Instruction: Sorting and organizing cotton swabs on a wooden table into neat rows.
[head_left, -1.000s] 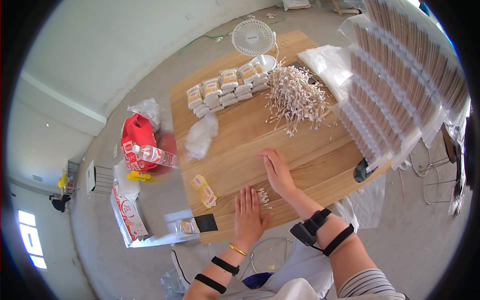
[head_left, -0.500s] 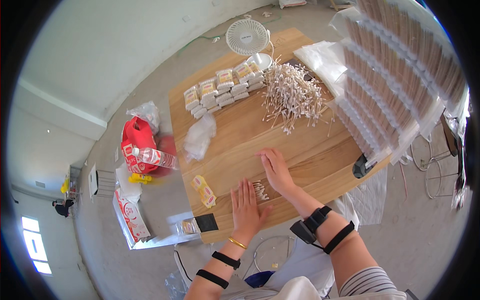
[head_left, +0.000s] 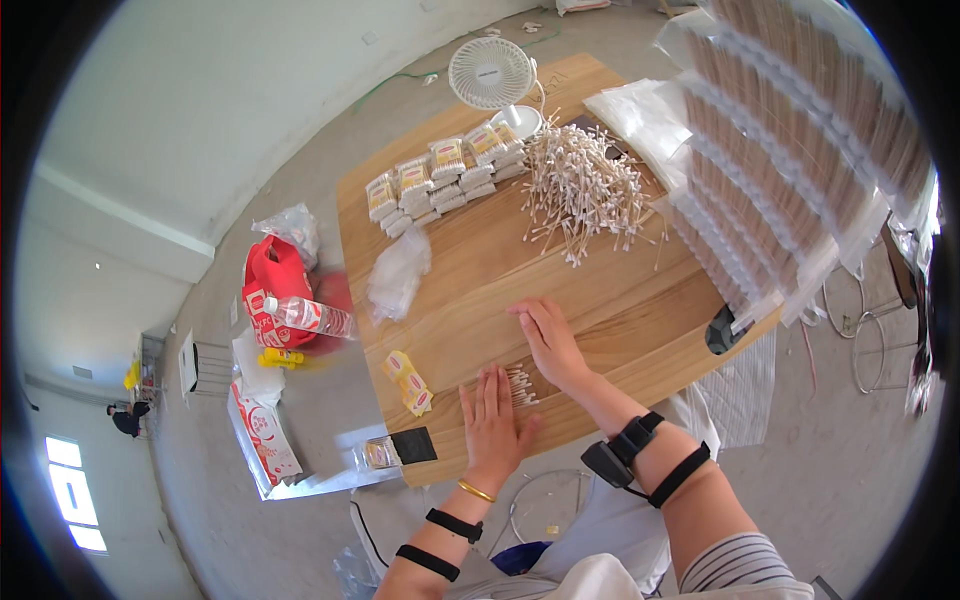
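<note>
My left hand (head_left: 491, 425) lies flat on the wooden table near its front edge, fingers stretched out. Against its fingers is a small row of cotton swabs (head_left: 521, 387), partly covered by the hand. To the right of that row, my right hand (head_left: 553, 347) rests on its side on the tabletop, fingers extended and nothing visible in it. Yellow-and-white printed paper cards (head_left: 408, 384) lie left of my left hand. Farther back is a big loose heap of cotton swabs (head_left: 585, 190). Beside the heap, filled cotton swab packs (head_left: 447, 157) are stacked in rows.
A white fan (head_left: 492, 75) stands at the table's (head_left: 470, 270) far edge. Clear plastic bags (head_left: 400, 272) lie on the left side. Large bags of bundled swabs (head_left: 790, 160) rise at the right. Off the left edge are a red bag (head_left: 275, 270) and a plastic bottle (head_left: 310, 316).
My left hand has shifted very slightly, and a little more of the small swab row shows beside its fingers. My right hand stays in nearly the same place.
</note>
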